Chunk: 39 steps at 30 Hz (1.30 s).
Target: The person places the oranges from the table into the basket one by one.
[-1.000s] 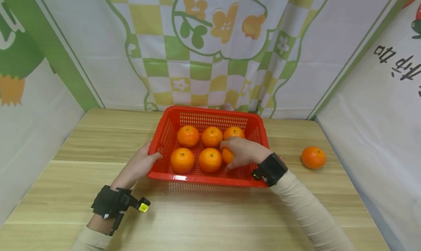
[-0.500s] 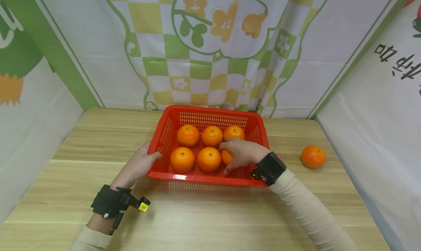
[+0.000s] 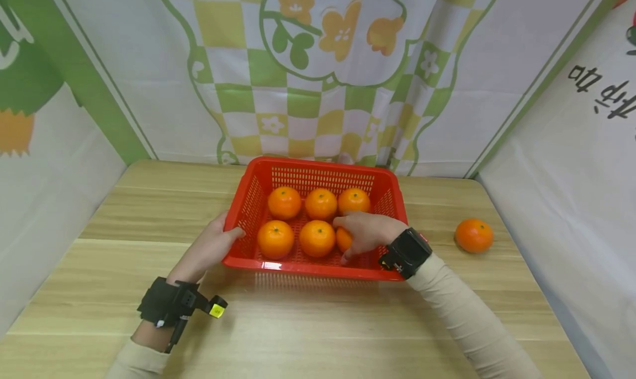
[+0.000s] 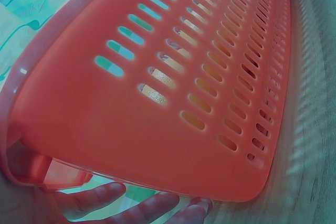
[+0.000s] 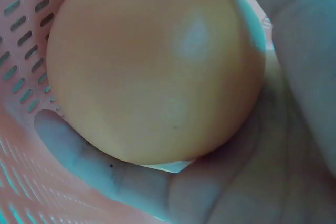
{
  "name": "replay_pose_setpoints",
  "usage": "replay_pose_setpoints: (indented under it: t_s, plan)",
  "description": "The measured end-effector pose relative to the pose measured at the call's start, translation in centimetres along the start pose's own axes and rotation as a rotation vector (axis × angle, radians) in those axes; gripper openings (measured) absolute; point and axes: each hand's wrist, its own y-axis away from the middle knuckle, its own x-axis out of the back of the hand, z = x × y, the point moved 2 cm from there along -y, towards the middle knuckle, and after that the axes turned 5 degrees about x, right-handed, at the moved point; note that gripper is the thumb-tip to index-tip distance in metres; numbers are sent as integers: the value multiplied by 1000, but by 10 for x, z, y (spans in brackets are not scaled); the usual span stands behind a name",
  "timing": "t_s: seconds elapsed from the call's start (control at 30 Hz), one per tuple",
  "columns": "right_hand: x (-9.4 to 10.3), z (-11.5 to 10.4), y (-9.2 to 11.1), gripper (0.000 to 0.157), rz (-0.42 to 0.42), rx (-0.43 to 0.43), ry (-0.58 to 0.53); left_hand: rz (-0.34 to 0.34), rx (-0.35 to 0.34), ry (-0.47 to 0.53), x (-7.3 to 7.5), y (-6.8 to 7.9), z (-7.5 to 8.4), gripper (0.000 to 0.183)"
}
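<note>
A red plastic basket (image 3: 313, 270) with slotted walls stands on the table, several oranges inside in two rows. At its left end my left hand (image 3: 211, 246) grips the rim, thumb on top; in the left wrist view, fingers (image 4: 94, 198) lie along the outside wall. My right hand (image 3: 365, 231) reaches into the right part of the basket and holds the front right orange (image 3: 344, 239), which it partly covers. In the right wrist view this orange (image 5: 157, 66) sits against the palm with fingers around it. Beside it are the front middle orange (image 3: 317, 239) and the back right orange (image 3: 354, 201).
Another orange (image 3: 474, 235) lies on the wooden table (image 3: 298, 335), to the right of the basket. A patterned curtain (image 3: 318, 114) hangs behind the table's back edge, and printed cloth walls stand at both sides.
</note>
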Motion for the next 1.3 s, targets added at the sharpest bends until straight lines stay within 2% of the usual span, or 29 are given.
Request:
replay_pose_setpoints:
  t_s: [0.4, 0.8, 0.93, 1.13, 1.3]
  plan:
    - [2, -1, 3, 78, 27, 19, -6, 0, -9, 9, 0, 2, 0, 60]
    - [2, -2, 7, 84, 21, -24, -6, 2, -15, 10, 1, 2, 1, 60]
    - [4, -3, 9, 82, 28, -21, -11, 4, -15, -1, 1, 3, 2, 59]
    - [13, -5, 18, 71, 66, 16, -29, 6, -12, -4, 0, 3, 2, 59]
    - [22, -8, 30, 73, 90, 20, -24, 6, -15, 1, 0, 2, 1, 59]
